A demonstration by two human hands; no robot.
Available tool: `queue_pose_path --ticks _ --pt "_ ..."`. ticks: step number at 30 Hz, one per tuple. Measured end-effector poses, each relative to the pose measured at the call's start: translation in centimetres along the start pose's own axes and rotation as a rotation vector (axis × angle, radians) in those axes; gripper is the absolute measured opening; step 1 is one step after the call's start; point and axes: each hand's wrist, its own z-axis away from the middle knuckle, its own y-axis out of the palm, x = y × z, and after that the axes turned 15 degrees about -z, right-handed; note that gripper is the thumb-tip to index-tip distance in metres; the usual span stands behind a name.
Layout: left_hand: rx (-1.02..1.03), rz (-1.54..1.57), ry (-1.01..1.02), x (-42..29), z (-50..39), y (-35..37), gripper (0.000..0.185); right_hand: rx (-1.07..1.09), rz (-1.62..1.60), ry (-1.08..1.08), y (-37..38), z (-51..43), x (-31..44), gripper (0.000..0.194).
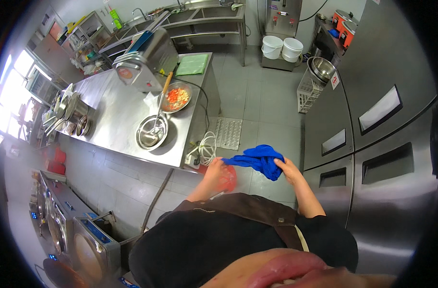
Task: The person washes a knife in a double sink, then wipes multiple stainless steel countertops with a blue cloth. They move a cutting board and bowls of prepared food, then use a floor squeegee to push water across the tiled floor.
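A bunched blue cloth stretches between my two hands above the floor, beside the corner of the steel table. My left hand grips its thin, drawn-out end. On the bulky, folded end, my right hand has its thumb on top; the other fingers are partly hidden. Below my left hand, a red plastic container stands on the floor, partly covered by the hand and forearm.
The steel worktable carries a steel bowl with a ladle, a dish of chopped red and pale food, a metal machine and a green cloth. Steel refrigerator doors rise at right. Stoves stand at lower left.
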Motion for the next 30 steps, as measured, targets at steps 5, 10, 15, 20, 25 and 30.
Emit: queue_pose_path --ticks 5,10,15,20,25,30 --pt "-0.105 -0.22 0.151 0.0 -7.8 2.7 0.021 -0.163 0.088 -0.11 -5.6 -6.0 1.9 0.028" --pt "-0.089 -1.248 0.453 7.3 -19.5 -1.1 0.025 -0.069 -0.4 -0.172 -2.9 -10.7 11.0 0.03" --pt "-0.274 -1.379 0.604 2.4 -28.3 2.2 0.025 0.008 -0.476 -0.259 -5.2 -18.5 18.1 0.035" --pt "-0.111 -0.58 0.572 -10.4 -37.3 7.7 0.021 0.079 -0.646 -0.363 -11.4 -25.8 24.6 0.049" --pt "-0.15 -0.04 0.152 -26.9 -44.5 14.3 0.021 0.11 -0.689 -0.421 -12.2 -32.2 33.0 0.055" --pt "-0.221 -0.282 0.273 -33.7 -55.6 13.2 0.024 -0.157 -0.271 -0.382 -16.3 -47.3 35.5 0.053"
